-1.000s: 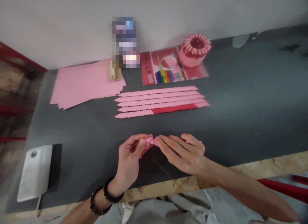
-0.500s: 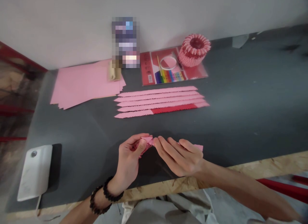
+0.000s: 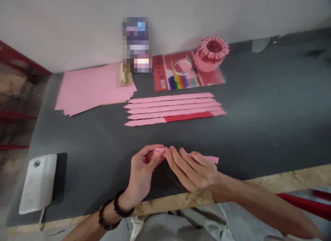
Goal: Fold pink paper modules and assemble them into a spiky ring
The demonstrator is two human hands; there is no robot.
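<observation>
Near the front edge of the table, my left hand (image 3: 142,168) is closed on a small folded pink paper piece (image 3: 159,151), its thumb pressed on top. Part of that piece, with a darker pink textured side, is hidden by the fingers. My right hand (image 3: 192,168) meets it from the right, fingertips pinched at the paper's edge. A pink paper strip (image 3: 212,159) sticks out past the right hand's fingers; how it joins the folded piece is hidden. Beyond the hands lie several zigzag-edged folded paper strips (image 3: 170,105), the nearest partly red.
Pink paper sheets (image 3: 85,89) lie at the back left, a beige roll (image 3: 124,78) on them. A red craft packet (image 3: 159,73) carries a ring-shaped folded-paper pot (image 3: 210,54). A blurred upright screen (image 3: 137,44) leans on the wall. A white corded device (image 3: 38,184) sits at the left.
The view has shifted slightly. Both hands stay together at the paper; the left has tilted a little and the flap under its thumb looks more folded over.
</observation>
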